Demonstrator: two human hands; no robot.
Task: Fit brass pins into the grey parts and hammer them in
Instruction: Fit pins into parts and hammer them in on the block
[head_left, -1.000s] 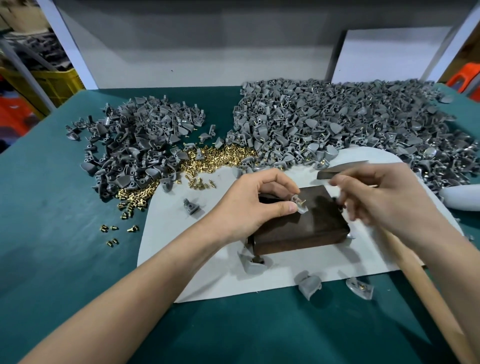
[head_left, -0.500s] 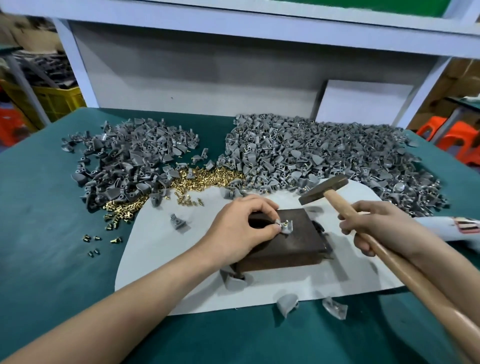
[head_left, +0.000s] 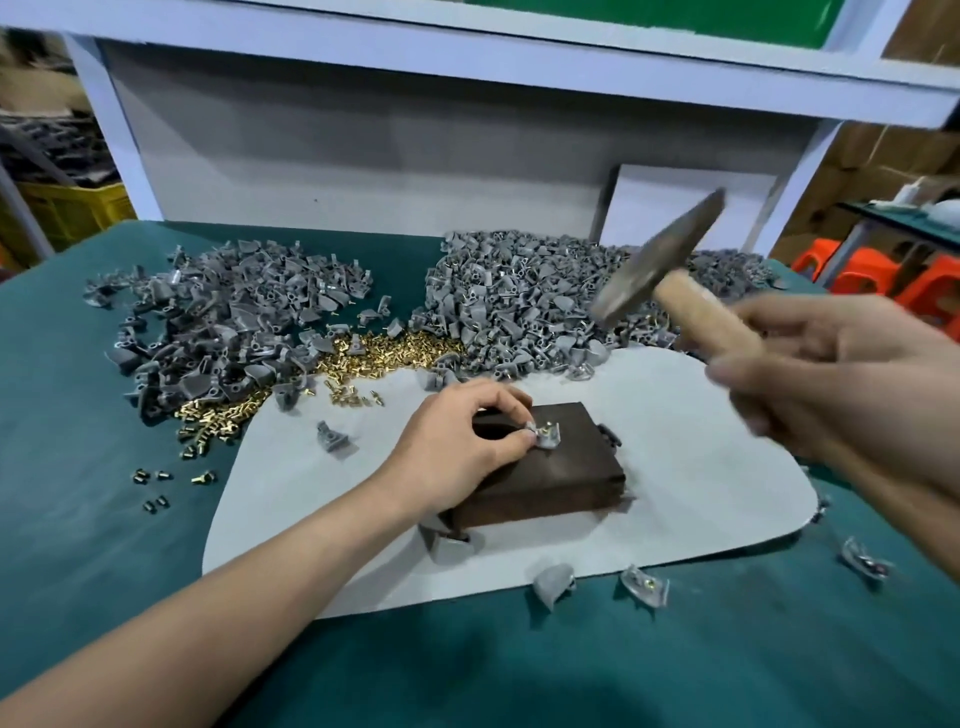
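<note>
On the green desk (head_left: 78, 519), a pile of loose grey parts (head_left: 223, 322) lies at ten o'clock from the dark wooden block (head_left: 561, 478), with the brass pins (head_left: 374, 353) heaped at eleven. The left hand (head_left: 457, 447) pinches one grey part (head_left: 548, 439) between thumb and fingertips on the block's top, a brass pin (head_left: 544, 430) showing in it. A bigger pile of grey parts (head_left: 519, 306) sits at twelve. The right hand (head_left: 841, 379) grips the hammer (head_left: 657, 260) by its wooden handle, raised at two o'clock. The handle points toward ten, and the blurred head slants from seven to one.

small assembly workshop: heaped grey parts (head_left: 545, 296), brass pins (head_left: 384, 353), metal shelving (head_left: 467, 57)
</note>
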